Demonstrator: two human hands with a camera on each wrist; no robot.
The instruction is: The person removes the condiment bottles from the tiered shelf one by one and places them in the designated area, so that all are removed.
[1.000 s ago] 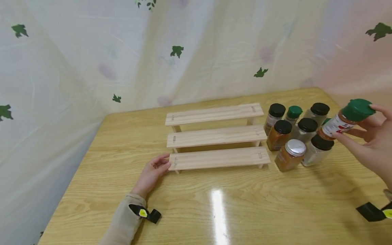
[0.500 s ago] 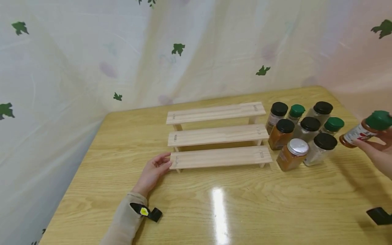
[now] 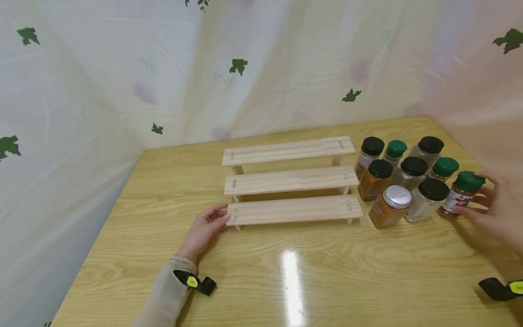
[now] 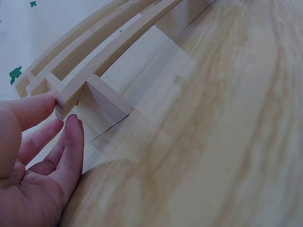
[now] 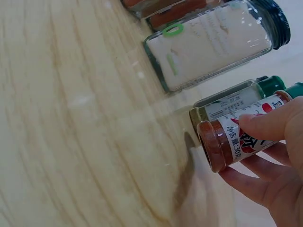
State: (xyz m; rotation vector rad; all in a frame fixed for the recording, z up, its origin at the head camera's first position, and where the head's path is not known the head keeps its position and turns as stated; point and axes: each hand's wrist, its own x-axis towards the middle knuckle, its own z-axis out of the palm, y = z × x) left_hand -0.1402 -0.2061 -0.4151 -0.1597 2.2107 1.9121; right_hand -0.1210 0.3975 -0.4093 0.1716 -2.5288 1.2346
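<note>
My right hand grips a spice jar with a green lid, a white label and reddish contents. It is upright at the right end of a group of jars, its base close over the table. In the right wrist view the thumb lies across the label of that jar, with the fingers around the far side. At the lowest step's left end, my left hand pinches a three-tier wooden rack. The left wrist view has the thumb and fingertips at the board's end.
Several other jars stand right of the rack: black-lidded ones, a silver-lidded one with orange-brown powder, and green-lidded ones. They stand on a wooden table. A pale curtain with leaf prints hangs behind.
The right hand has carried the green-lidded jar from above the group out to the right, then down and back left beside the other jars. My left hand stays on the rack.
</note>
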